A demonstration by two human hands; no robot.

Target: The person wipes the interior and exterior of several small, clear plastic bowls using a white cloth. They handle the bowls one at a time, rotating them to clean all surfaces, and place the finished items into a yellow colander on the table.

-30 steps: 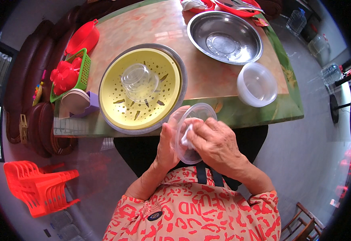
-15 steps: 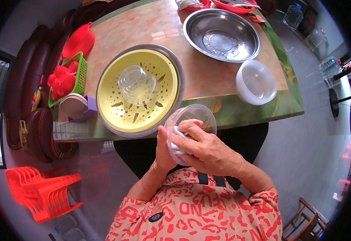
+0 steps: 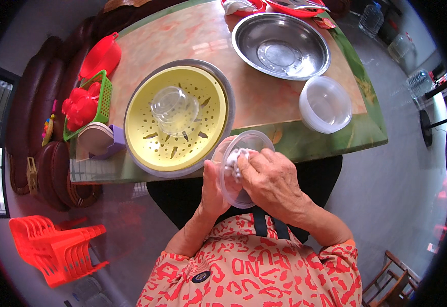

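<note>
A clear plastic bowl [image 3: 236, 192] is tilted in front of my body, just off the table's near edge. My left hand [image 3: 214, 189] grips it from the left, with the thumb by the rim and the other fingers partly hidden behind the wall. Inside the bowl, my right hand [image 3: 269, 179] pinches a bunched white cloth [image 3: 234, 162] against the inner surface. Close by on the left, a yellow colander [image 3: 146, 146] rests in a metal basin [image 3: 230, 87] and holds clear plastic bowls [image 3: 175, 110]. To the right stands a stack of clear bowls [image 3: 325, 105].
A wide steel basin [image 3: 279, 48] stands on the far right of the marble-patterned table [image 3: 177, 36]. Along the left edge are a green basket [image 3: 104, 100] with red items, a red basin [image 3: 100, 56] and a purple holder [image 3: 113, 144]. Red stacked chairs [image 3: 57, 248] stand on the floor.
My right hand has shifted within the bowl, its fingers now curled more tightly on the cloth and turned toward the far side. My left hand still holds the bowl, which has turned slightly.
</note>
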